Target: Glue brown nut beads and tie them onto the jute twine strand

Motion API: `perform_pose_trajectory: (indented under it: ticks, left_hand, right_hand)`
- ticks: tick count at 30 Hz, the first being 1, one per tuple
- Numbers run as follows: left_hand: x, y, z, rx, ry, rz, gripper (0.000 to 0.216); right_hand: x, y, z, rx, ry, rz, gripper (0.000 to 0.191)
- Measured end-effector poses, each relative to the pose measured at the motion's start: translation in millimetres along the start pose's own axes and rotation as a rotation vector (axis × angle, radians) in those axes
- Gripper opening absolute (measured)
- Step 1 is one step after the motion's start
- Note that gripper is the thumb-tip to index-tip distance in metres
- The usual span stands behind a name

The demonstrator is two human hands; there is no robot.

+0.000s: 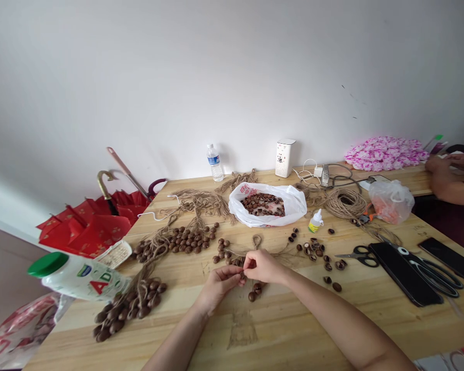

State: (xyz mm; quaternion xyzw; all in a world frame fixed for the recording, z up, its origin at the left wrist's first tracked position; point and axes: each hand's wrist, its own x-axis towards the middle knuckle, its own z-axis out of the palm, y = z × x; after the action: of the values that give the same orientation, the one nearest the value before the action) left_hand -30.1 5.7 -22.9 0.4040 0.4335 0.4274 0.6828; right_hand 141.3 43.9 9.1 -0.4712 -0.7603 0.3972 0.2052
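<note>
My left hand (219, 284) and my right hand (263, 266) meet over the middle of the wooden table (278, 330), fingers pinched together on a strand of jute twine (257, 241) strung with brown nut shells (254, 292). A twine loop lies just beyond my fingertips. Loose shell halves (314, 248) are scattered to the right of my hands. Finished strings of shells (181, 240) lie to the left, and another bunch (128, 307) sits near the front left.
A white bag of shells (267, 205), a glue bottle (315, 221), a twine coil (344, 202), scissors (410, 263) and two phones (400, 273) lie around. A green-capped bottle (75, 275) lies at left. Another person's arm (448, 183) rests at far right. Red umbrellas (93, 221) lean by the wall.
</note>
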Motion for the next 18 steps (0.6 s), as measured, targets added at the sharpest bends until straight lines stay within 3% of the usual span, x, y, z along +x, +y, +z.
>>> perform_pose_trajectory:
  ticks: [18]
  left_hand:
    - [2.6,-4.0,-1.6,-0.029,0.012,0.003,0.027]
  right_hand:
    - [0.3,1.1,2.0,0.009,0.005,-0.011,0.008]
